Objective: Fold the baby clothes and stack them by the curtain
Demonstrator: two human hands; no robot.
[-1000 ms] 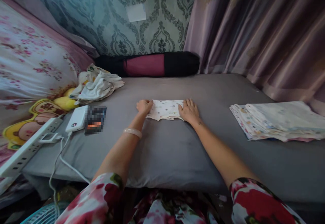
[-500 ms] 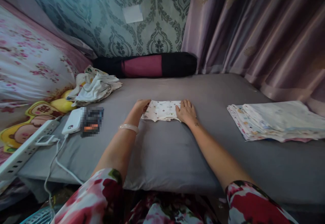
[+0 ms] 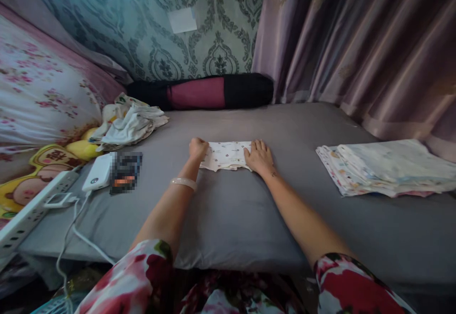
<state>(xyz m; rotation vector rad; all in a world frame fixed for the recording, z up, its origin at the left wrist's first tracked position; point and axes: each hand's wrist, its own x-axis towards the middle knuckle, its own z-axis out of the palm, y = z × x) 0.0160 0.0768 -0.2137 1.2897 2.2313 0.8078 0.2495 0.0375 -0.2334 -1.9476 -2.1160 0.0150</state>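
A small white baby garment [image 3: 230, 154] with a tiny dark print lies folded flat in front of me on the grey bed sheet. My left hand [image 3: 198, 149] is closed at its left edge, the fingers curled over the fabric there and partly hidden. A pale bangle [image 3: 183, 182] circles that wrist. On the garment's right edge rests my right hand [image 3: 260, 156], palm down and open, with the thumb spread toward the print.
Folded cloths [image 3: 384, 166] are stacked at right. Rumpled clothes [image 3: 131, 124] lie back left, near a yellow plush [image 3: 28, 185]. A white power bank [image 3: 98, 171], its cable and a power strip [image 3: 39, 204] sit at left. A black-and-red bolster [image 3: 199, 92] lines the wall.
My left hand has curled into a tighter fist at the garment's left edge. The right hand stays flat on the other side. The view has shifted slightly.
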